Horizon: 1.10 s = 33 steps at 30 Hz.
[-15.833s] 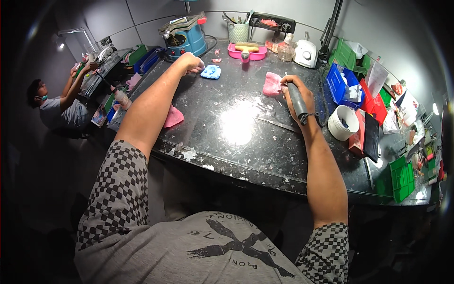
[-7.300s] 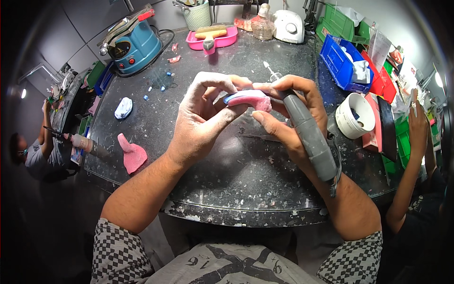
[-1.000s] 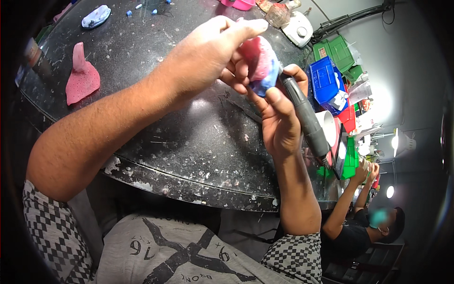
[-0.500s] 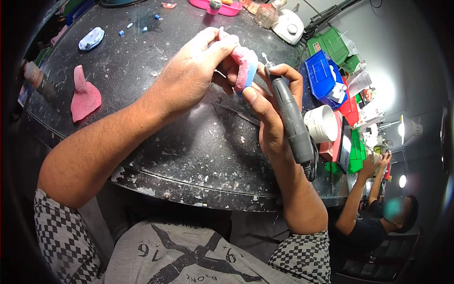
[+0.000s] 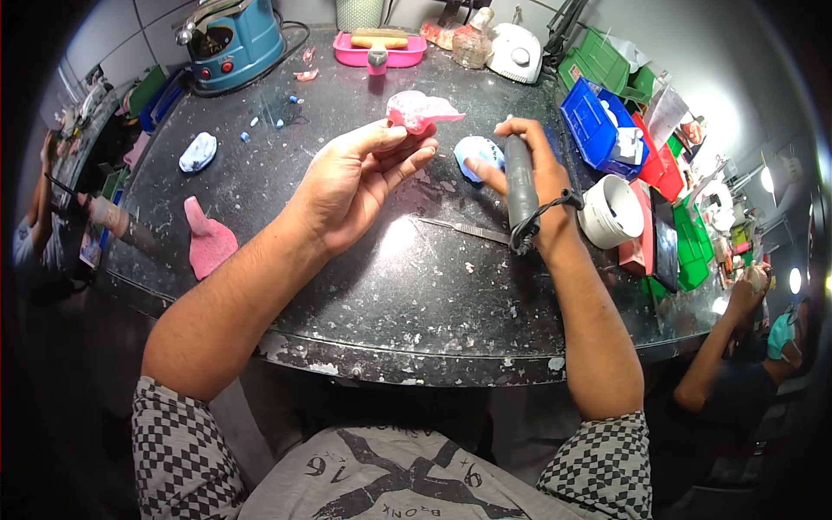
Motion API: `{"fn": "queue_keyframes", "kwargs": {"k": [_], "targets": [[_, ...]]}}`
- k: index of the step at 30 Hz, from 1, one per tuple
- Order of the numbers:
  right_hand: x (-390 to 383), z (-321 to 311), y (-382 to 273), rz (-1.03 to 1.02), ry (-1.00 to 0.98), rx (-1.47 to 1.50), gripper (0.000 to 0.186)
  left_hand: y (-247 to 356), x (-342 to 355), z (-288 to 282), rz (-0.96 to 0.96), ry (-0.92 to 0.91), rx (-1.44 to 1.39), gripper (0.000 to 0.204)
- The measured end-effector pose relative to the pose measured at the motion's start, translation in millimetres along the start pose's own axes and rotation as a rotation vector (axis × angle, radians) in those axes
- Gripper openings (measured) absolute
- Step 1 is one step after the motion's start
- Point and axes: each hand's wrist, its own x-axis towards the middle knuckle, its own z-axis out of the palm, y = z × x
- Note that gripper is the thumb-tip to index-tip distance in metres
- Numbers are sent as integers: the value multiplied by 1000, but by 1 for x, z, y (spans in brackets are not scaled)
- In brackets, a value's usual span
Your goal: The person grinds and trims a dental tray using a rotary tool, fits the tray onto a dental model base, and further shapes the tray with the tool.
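Note:
My left hand (image 5: pixel 351 186) pinches a pink dental impression tray (image 5: pixel 416 113) between thumb and fingers, lifted above the dark bench with its handle pointing right. My right hand (image 5: pixel 550 178) is wrapped round a grey rotary handpiece (image 5: pixel 522 182), its cord hanging at the wrist end. Against the thumb of that hand is a pale blue dental cast (image 5: pixel 471 154); whether it is gripped or resting on the bench I cannot tell. The handpiece's bur is hidden. Left of my left forearm lies another pink impression tray (image 5: pixel 211 247), and beyond it a blue-white cast (image 5: pixel 198 152).
A slim metal instrument (image 5: pixel 477 230) lies between my forearms. A white cup (image 5: pixel 607 215) and coloured bins (image 5: pixel 598 121) line the right side. At the back stand a blue machine (image 5: pixel 238 56) and a pink dish (image 5: pixel 345 56). A co-worker's arm (image 5: pixel 724 338) shows far right.
The pink tray has come off the blue cast and is now in my left hand alone. My right hand has turned, with the handpiece and cast beside it. The view has shifted, showing more of the back.

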Motion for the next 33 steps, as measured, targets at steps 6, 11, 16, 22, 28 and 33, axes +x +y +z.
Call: {"fn": "queue_keyframes", "kwargs": {"k": [6,11,16,22,28,33], "targets": [[-4,-1,-8,3,176,742,43,3,0,-3,-139,-13,-5,29],[-16,5,-28,-14,168,948,37,2,0,-1,-177,16,-3,24],[-16,7,-29,32,180,1013,30,1,0,1,-208,35,-16,20],[-18,6,-26,48,131,951,27,-1,2,-1,-219,22,-52,19],[-18,6,-22,5,98,954,25,0,3,-4,-251,14,-90,20],[-16,9,-20,17,143,1127,15,0,2,-3,-243,24,-52,23]]}}
